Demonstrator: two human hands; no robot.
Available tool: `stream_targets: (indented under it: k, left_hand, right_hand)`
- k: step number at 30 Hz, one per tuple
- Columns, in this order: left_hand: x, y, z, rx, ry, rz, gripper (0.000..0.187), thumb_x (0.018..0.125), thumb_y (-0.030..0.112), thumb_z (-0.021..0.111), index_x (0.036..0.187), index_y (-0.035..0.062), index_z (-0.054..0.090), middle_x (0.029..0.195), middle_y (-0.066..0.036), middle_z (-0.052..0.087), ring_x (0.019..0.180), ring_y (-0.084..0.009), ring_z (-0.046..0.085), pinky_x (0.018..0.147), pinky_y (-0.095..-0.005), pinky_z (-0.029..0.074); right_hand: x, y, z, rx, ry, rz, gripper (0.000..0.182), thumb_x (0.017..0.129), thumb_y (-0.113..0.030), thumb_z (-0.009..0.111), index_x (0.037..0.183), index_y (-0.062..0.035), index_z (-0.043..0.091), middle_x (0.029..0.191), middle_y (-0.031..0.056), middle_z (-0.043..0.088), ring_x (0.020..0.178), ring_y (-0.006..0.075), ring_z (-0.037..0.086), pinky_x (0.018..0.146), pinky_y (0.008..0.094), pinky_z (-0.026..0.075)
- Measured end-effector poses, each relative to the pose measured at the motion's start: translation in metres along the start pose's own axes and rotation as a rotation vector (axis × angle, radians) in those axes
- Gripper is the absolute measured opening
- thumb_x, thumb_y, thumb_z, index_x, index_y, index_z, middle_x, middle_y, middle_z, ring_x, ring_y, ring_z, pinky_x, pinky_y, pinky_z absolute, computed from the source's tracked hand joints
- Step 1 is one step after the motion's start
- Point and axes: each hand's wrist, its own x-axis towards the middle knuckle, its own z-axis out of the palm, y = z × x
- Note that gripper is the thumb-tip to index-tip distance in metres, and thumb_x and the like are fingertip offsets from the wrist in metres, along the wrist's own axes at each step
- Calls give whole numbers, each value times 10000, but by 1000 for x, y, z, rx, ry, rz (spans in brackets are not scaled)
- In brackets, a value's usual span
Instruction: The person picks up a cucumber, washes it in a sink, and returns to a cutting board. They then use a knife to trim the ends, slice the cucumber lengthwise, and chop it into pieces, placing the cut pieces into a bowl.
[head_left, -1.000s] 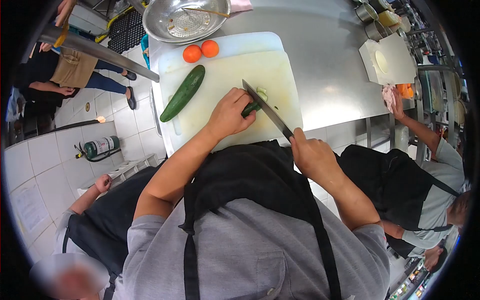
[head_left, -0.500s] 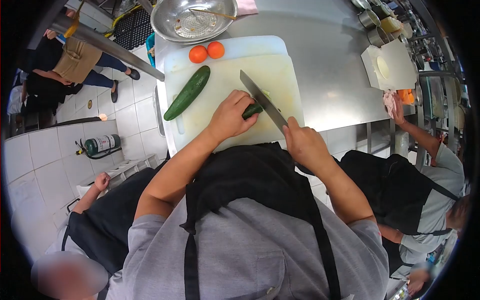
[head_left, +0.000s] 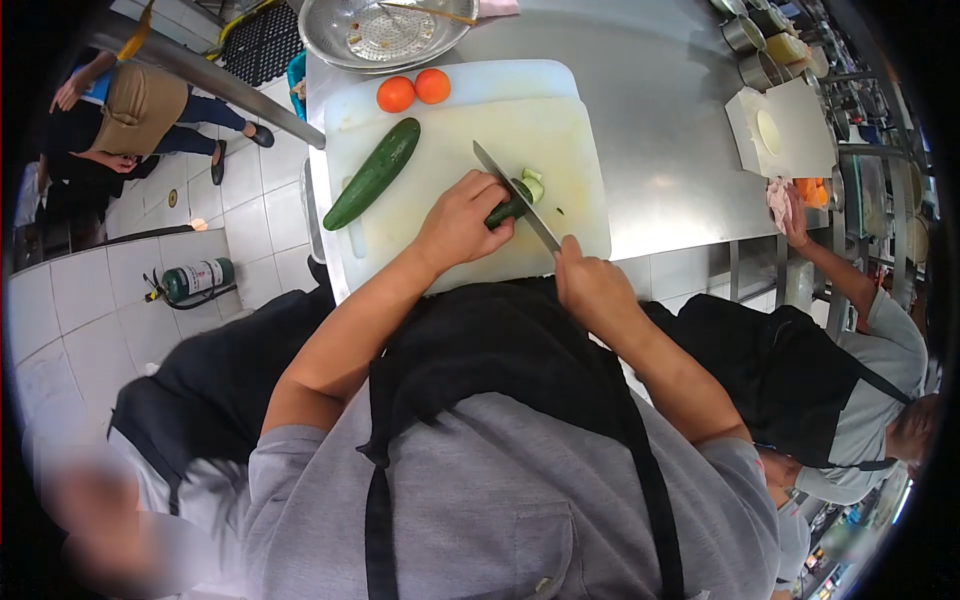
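Observation:
My left hand (head_left: 463,218) is closed around a short piece of cucumber (head_left: 503,211) on the white cutting board (head_left: 470,262). In my right hand (head_left: 592,283) is the handle of a long knife (head_left: 540,226), its blade crossing at the cucumber's cut end. Pale cut cucumber pieces (head_left: 534,186) lie just past the blade. A whole cucumber (head_left: 372,174) rests on the board's left side, apart from my hands. Two tomatoes (head_left: 414,90) sit side by side near the board's far edge.
A steel colander (head_left: 385,38) stands beyond the board. To the right extends the steel table (head_left: 665,130), with a white box (head_left: 780,130) near its far end. Co-workers stand on both sides; one person's hand (head_left: 795,218) touches a pink cloth (head_left: 777,203). A fire extinguisher (head_left: 197,280) is at left.
The knife and my right hand have shifted slightly left. Cut cucumber pieces now show more clearly beyond the blade. A co-worker at lower left has moved.

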Motion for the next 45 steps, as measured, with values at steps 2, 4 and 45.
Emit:
stream_targets:
  k: [2, 4, 45]
  left_hand:
    - [1, -1, 1, -1, 16, 8, 276, 712, 76, 779, 944, 19, 641, 970, -122, 630, 917, -327, 615, 783, -408, 548]
    - [-1, -1, 0, -11, 21, 19, 267, 714, 90, 768, 934, 18, 634, 964, -121, 617, 907, -324, 600, 775, -410, 546]
    - [-15, 6, -19, -39, 17, -40, 265, 716, 86, 778, 935, 13, 648, 987, -123, 625, 939, -332, 616, 794, -413, 550]
  right_hand:
    - [9, 1, 10, 25, 47, -1, 199, 1046, -200, 520, 992, -14, 476, 596, 222, 624, 590, 454, 651, 547, 563, 522]
    - [7, 0, -1, 42, 55, -10, 197, 1045, -198, 521, 993, -13, 477, 597, 224, 624, 588, 455, 649, 545, 565, 520]
    - [-11, -25, -38, 48, 34, -3, 191, 1038, -189, 527, 967, -19, 481, 605, 224, 630, 585, 447, 663, 533, 550, 533]
